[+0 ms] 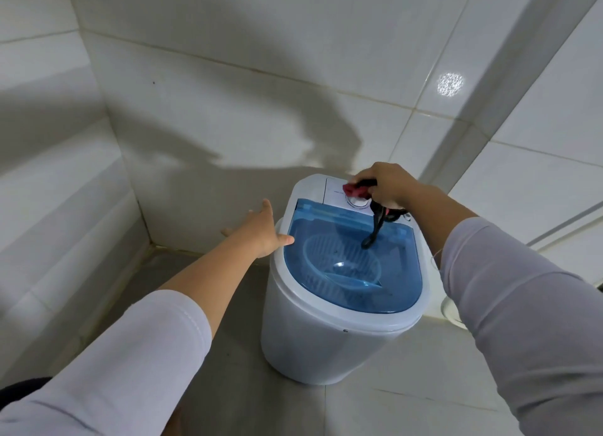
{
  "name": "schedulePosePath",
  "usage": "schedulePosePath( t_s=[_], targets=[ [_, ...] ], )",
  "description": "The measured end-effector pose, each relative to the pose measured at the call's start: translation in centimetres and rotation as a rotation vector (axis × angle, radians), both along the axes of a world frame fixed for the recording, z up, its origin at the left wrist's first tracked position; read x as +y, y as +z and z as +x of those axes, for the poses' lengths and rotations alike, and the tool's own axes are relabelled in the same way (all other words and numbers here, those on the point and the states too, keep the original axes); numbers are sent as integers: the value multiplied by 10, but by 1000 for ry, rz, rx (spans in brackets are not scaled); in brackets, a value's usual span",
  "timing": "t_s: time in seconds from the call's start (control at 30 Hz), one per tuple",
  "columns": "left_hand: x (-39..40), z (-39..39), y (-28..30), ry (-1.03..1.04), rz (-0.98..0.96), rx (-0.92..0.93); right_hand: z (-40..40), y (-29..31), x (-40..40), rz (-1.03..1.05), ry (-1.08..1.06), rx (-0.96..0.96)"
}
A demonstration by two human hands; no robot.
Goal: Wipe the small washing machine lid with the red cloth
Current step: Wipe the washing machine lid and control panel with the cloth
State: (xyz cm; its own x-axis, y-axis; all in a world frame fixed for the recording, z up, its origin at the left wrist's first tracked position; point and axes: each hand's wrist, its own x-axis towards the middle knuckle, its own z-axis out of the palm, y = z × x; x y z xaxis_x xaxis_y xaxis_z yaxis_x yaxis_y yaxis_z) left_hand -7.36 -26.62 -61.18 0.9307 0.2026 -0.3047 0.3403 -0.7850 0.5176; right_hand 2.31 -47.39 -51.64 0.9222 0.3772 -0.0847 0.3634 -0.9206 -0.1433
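White sleeves frame the near field, both forearms reaching forward and down to the washing machine (329, 331), which stands on the grey floor (228, 305) in a tiled corner.

Left hand (261, 231): fingers spread and flat, holding nothing. Thumb touches or nearly touches the near-left edge of the lid (346, 262); the other fingers extend past the machine's side toward the wall (228, 125). Judged purpose: steadying the light plastic tub so that it does not shift under wiping pressure.

Lid: translucent blue, closed, lying flat between the two hands. The ribbed basket inside shows through it. Dark specks are visible on its surface, so the lid proper looks not yet wiped.

Right hand (388, 184): farther off, curled down and closed on the red cloth (355, 190), which is bunched under the fingers. The cloth rests on the white control panel (339, 190) beyond the lid, just beside the round dial (357, 202). A dark strap or cord (375, 230) hangs from below this hand and trails onto the far part of the lid; whether it belongs to the cloth cannot be told.

Judged step: the wipe is beginning at the far end, with strokes likely to be pulled toward the body. The trailing strap could drag across the lid.
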Motion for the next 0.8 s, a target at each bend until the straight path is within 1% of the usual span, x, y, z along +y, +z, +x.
schedulePosePath(
  t_s=[0.17, 0.37, 0.4, 0.47, 0.53, 0.6, 0.63, 0.7, 0.8],
  targets=[
    [-1, -2, 0, 9, 3, 1, -6, 22, 30, 29, 158, -66],
    [0, -3, -3, 30, -43, -16, -19, 3, 63, 81, 258, -130],
    [0, -3, -4, 34, -56, -18, -21, -3, 66, 76, 254, -144],
    [0, -3, -5, 38, -56, -19, -24, -16, 69, -10, 209, -157],
    [-1, -6, -3, 39, -32, -16, -26, -26, 71, -61, 141, -83],
    [-2, -9, 0, 48, -16, -25, -29, -34, 75, 18, 64, 37],
    [-4, -10, 1, 57, -16, -30, -30, -37, 78, 51, 28, 59],
    [-5, -13, 2, 73, -13, -40, -29, -45, 82, 39, -6, 44],
    [-4, -14, 4, 25, -28, -10, -27, -54, 87, 11, -21, 41]
  ],
)
